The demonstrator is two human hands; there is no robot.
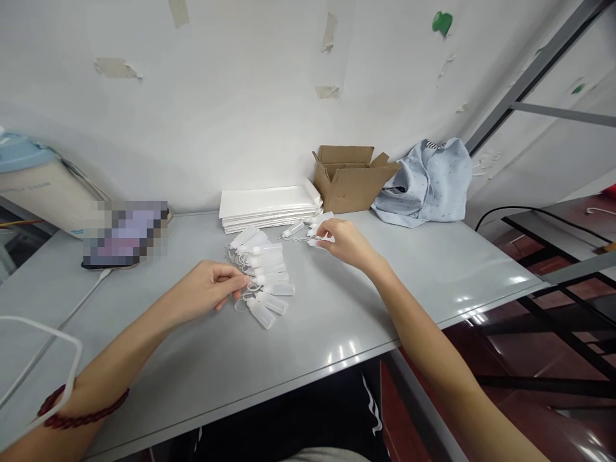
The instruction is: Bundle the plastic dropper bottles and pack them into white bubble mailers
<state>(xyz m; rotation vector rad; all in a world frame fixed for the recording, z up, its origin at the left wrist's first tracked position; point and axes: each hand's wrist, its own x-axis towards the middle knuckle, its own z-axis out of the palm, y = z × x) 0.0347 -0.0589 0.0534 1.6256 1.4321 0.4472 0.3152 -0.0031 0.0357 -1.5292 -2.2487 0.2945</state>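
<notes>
Several small translucent white plastic bottles with loops (pixel 264 268) lie in a row on the grey table (pixel 308 333). My left hand (pixel 208 289) rests at the left of this row, its fingers pinched on the loop of the nearest bottle (pixel 260 312). My right hand (pixel 341 241) reaches farther back and pinches a small white bottle (pixel 317 240) from a second, smaller cluster (pixel 301 229). A red bead bracelet sits on my left wrist (pixel 72 410).
A stack of white trays (pixel 269 206) lies against the wall, with an open cardboard box (pixel 349 176) and a light blue cloth (pixel 428 183) to its right. A phone on a cable (pixel 125 240) and a white container (pixel 38 186) stand left. The table edge drops off right.
</notes>
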